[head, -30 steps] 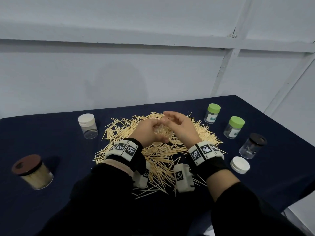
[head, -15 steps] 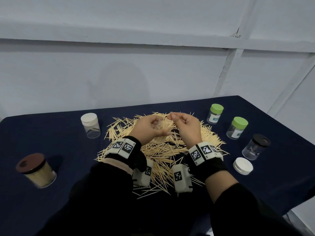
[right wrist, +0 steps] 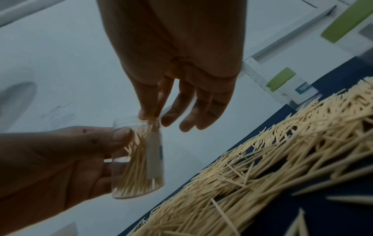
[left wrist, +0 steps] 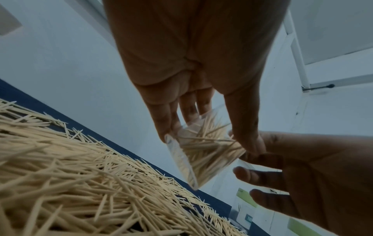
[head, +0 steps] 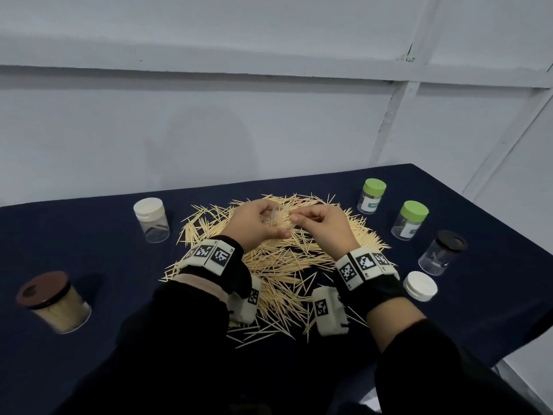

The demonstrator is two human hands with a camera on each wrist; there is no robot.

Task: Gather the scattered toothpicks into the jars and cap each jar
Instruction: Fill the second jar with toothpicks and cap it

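A wide pile of loose toothpicks covers the middle of the dark blue table. Above its far part my left hand grips a small clear jar without a cap, tilted and partly filled with toothpicks. The right wrist view shows that jar with my left thumb across its side. My right hand pinches a few toothpicks between thumb and forefinger at the jar's mouth, its other fingers spread loosely. In the left wrist view the jar sits between my left fingers and thumb.
Left of the pile stand a white-capped jar and a brown-lidded jar full of toothpicks. On the right are two green-capped jars, a black-lidded jar and a loose white cap. The table's right edge lies just beyond them.
Both hands stay together over the pile's far part. My right fingers have drawn from a loose curl into a pinch at the jar's mouth.
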